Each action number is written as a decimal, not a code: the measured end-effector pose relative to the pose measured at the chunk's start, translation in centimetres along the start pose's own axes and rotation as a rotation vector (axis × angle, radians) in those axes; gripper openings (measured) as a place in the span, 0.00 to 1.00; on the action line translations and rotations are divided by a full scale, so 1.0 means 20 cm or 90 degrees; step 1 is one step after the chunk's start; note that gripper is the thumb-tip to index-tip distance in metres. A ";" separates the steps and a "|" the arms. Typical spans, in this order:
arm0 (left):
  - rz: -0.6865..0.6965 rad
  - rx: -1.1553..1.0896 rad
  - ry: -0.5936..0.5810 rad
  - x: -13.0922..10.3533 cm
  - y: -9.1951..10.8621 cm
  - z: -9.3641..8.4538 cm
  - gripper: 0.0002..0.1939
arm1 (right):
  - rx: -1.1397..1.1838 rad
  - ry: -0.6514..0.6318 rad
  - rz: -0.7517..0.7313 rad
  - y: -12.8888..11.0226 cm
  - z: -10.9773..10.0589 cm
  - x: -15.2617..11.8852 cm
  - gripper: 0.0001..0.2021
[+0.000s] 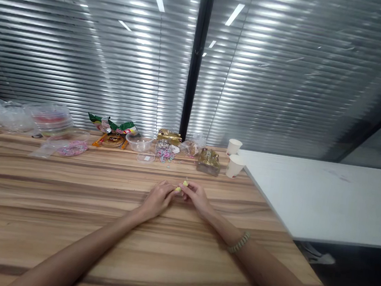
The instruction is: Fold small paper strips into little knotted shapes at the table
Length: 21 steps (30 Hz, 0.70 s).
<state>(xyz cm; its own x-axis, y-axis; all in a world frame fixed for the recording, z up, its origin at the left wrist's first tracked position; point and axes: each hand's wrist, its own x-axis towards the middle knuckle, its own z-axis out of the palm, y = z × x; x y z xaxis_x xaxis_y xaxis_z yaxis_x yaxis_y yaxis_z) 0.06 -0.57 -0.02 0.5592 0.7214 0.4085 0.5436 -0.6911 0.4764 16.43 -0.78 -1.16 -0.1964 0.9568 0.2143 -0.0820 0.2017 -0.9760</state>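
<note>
Both hands are brought together over the middle of the wooden surface (68, 193), forearms resting on it. A small yellow piece (182, 186) is pinched between them, just above the wood. The left hand (158, 197) is curled nearly closed, fingertips on the near end of the piece; the right hand (198, 196) is likewise closed, fingertips on the far end. What the piece is cannot be told; too small.

A beaded bracelet (239, 242) is worn on the right wrist.

Along the back edge, well apart from the hands: a clear bowl (138, 142), a heap of small coloured bits (165, 153), a bag of pinkish bits (71, 148), a gold packet (209, 162), two paper cups (235, 159). A white surface (325, 195) adjoins on the right.

Judgement on handling: fine fingertip work is best kept low over the wood, wrists braced, so a dropped piece stays close. Light pressure seems wise; the grip should be held at the very ends so the middle stays visible.
</note>
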 end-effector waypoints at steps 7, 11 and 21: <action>-0.004 0.055 0.004 0.00 0.00 0.00 0.13 | -0.032 -0.029 -0.037 -0.03 0.01 -0.02 0.16; 0.006 0.021 -0.001 0.00 0.01 -0.01 0.13 | -0.030 -0.019 -0.040 -0.04 0.01 -0.02 0.17; -0.028 -0.052 0.002 0.01 0.01 -0.01 0.16 | -0.063 -0.029 -0.035 -0.02 0.01 -0.02 0.18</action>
<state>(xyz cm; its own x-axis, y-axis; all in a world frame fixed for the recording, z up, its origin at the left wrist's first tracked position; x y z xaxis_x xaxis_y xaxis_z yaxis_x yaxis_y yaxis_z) 0.12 -0.65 0.30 0.5339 0.7516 0.3873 0.5154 -0.6524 0.5556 16.38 -1.28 -0.93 -0.2384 0.9336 0.2674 0.0027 0.2760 -0.9612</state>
